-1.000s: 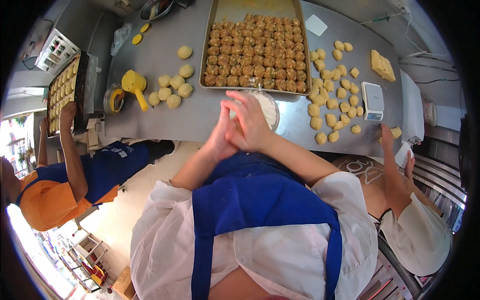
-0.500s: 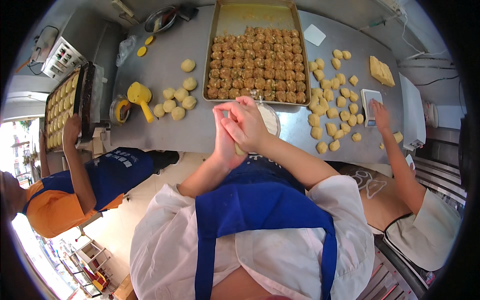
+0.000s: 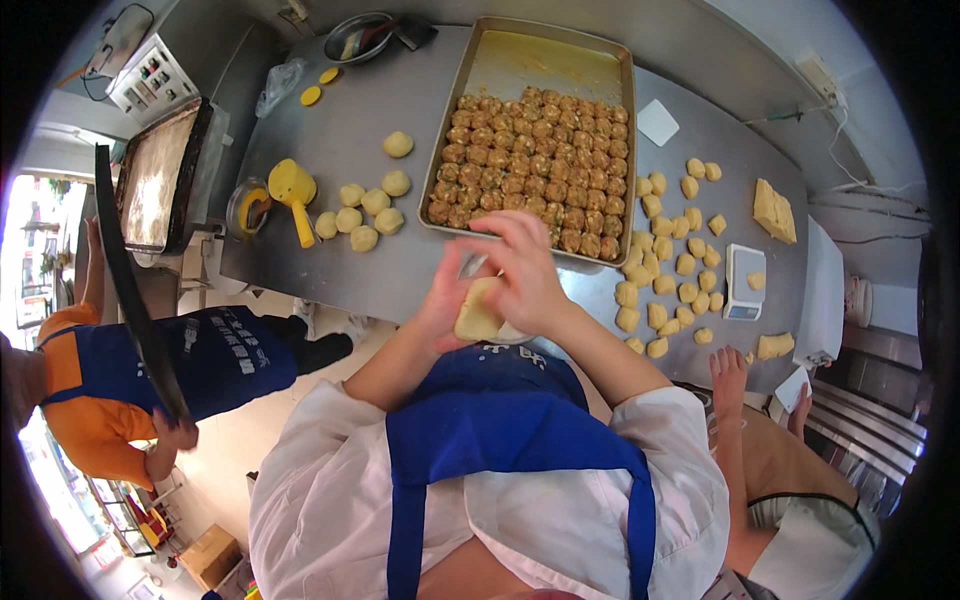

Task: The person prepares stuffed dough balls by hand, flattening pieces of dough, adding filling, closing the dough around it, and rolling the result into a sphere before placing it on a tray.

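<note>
Dead centre of frame: left hand (image 3: 446, 302) and right hand (image 3: 527, 278) gripping pale dough piece (image 3: 480, 310) between them! Upper centre, tray (image 3: 545, 62) of brown filling balls (image 3: 540, 160); upper left, dough balls (image 3: 376, 201) on desk (image 3: 330, 275).

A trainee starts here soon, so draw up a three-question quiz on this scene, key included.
1. True or false: the camera wearer's left hand and right hand have pale dough between them.
2. Fill in: on the white scale lies one ____.
3. Choose: from the wearer's view, where is the yellow long-handled tool relative to the metal tray? a) left b) right c) inside it

Key: 1. True. 2. Dough piece. 3. a.
</note>
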The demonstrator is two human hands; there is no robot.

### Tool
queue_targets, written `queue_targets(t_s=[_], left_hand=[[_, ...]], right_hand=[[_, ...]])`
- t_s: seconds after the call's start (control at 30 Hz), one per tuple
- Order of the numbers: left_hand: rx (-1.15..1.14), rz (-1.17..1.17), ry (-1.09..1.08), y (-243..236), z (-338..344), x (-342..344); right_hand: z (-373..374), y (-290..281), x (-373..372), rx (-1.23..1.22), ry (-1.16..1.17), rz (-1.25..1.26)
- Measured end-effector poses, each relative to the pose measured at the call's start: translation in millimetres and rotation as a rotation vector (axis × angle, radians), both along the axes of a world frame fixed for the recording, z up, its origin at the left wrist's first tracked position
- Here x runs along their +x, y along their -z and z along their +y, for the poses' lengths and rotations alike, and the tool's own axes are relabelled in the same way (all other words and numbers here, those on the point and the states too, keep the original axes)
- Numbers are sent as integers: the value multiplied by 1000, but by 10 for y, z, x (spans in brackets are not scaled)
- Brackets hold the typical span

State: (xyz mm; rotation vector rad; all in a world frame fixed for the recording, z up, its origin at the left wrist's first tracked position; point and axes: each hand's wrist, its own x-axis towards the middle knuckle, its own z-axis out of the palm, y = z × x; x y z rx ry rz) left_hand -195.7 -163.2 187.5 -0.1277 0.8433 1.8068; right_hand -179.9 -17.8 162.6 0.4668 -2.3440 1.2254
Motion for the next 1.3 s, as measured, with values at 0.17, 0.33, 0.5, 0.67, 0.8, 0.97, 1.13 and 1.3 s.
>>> queue_targets(t_s=[0.17, 0.33, 0.5, 0.67, 0.8, 0.97, 1.13, 1.3], left_hand=[[387, -175, -515, 83, 118, -285], [240, -288, -537, 761, 11, -385], [-65, -340, -601, 917, -9, -477], [-161, -330, -588, 1195, -205, -342], [-110, -444, -647, 1178, -167, -401], [-196, -321, -534, 1185, -52, -394], [-294, -33, -644, 1070, 22, -551], [-230, -135, -646, 964, 120, -740]], right_hand=[[90, -98, -25, 39, -59, 271], [410, 188, -785, 41, -62, -327], [1540, 1122, -2576, 487, 400, -334], [1797, 1497, -3189, 912, 507, -625], [1563, 1636, -3234, 949, 478, -477], [1604, 1662, -3328, 583, 293, -582], [1312, 1052, -2710, -37, 237, -513], [607, 450, -1126, -87, 19, -258]])
